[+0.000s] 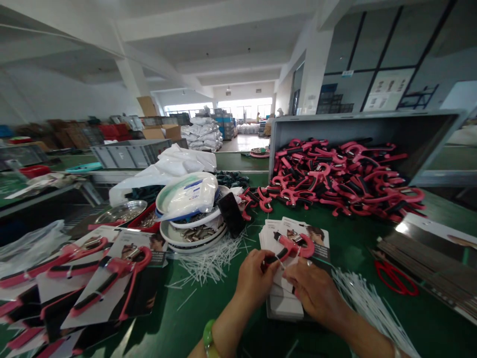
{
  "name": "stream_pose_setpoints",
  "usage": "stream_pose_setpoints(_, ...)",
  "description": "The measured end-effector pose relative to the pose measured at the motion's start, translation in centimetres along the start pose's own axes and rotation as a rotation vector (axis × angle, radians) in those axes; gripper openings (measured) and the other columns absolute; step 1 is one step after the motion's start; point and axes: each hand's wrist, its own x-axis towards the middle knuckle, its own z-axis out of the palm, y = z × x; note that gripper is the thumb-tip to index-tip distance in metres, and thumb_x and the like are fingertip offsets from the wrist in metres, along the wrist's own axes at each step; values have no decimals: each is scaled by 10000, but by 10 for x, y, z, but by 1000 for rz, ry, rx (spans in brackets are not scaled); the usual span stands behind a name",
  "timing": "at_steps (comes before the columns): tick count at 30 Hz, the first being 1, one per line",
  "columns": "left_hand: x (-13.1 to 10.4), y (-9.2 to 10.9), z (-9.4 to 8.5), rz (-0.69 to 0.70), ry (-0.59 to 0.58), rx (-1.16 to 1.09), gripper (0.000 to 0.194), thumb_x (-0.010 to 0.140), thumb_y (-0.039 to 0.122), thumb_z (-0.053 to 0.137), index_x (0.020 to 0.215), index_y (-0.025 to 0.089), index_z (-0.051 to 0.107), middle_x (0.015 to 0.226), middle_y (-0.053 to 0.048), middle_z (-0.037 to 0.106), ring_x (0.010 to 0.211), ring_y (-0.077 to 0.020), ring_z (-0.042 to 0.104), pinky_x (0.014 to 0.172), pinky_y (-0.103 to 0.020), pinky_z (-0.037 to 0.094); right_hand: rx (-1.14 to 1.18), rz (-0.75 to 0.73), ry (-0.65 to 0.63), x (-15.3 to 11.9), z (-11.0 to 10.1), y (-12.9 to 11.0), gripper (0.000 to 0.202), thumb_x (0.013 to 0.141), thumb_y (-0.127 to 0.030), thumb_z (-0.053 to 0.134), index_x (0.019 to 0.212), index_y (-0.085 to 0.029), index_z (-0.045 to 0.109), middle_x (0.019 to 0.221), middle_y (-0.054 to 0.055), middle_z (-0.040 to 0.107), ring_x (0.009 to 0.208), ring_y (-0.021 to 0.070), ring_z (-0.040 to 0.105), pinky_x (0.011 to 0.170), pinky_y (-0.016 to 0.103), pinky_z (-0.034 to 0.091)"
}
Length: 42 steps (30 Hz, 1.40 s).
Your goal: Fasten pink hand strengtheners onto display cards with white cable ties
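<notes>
A pink and black hand grip strengthener [285, 246] with a metal spring lies on a stack of printed backing cards [285, 311]. My left hand [255, 278] is closed around its black lower handle. From the right, my right hand [315, 288] bends over the other handle, thumb and fingers pinched close to a thin white cable tie [280, 262] at the handles. The fingertips partly hide the tie, and I cannot make out how it is threaded. Loose white cable ties lie in bundles to the left [208, 263] and right [367, 303] of the stack.
A grey crate [410, 129] on its side spills many grip strengtheners [335, 174] onto the green table. Carded ones [108, 278] are piled at left. White basins [194, 236] with springs, a black phone [231, 214], red scissors [395, 277] and stacked cardboard [432, 268] surround my hands.
</notes>
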Motion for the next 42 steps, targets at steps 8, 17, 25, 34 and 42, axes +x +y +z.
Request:
stream_pose_setpoints(8,7,9,1,-144,-54,25,362,708,519,648,927,235,694,885,-29,578,815,-190,577,726,-295,439,8,-46,66,4,-3,-1,227,826,-86,366,770,-189,561,714,47,630,708,170,577,669,279,453)
stream_pose_setpoints(17,8,6,1,-88,-102,-80,259,695,409,680,855,207,704,978,-41,601,810,-163,570,738,-270,445,46,56,179,-12,-3,-15,207,889,-130,364,790,-204,530,709,13,635,668,149,588,703,286,462)
stream_pose_setpoints(25,-6,16,-2,-91,-99,91,265,767,456,601,838,210,670,830,-19,568,718,-164,567,666,-269,431,-171,534,109,-38,-64,63,242,915,-282,367,863,-186,583,827,89,658,780,200,619,706,320,458)
stream_pose_setpoints(34,-17,21,3,12,-15,228,240,828,385,549,981,226,646,1015,-62,591,936,-215,581,777,-305,455,-262,1042,-368,-93,-87,169,264,671,-57,541,903,-92,662,844,203,683,837,335,660,714,418,465)
stream_pose_setpoints(42,-8,44,10,193,-37,335,179,798,360,581,883,316,732,1155,-64,595,1010,-295,543,842,-431,435,608,1042,-139,-85,-99,121,617,765,-361,481,1321,-104,405,884,103,688,763,210,674,680,325,532)
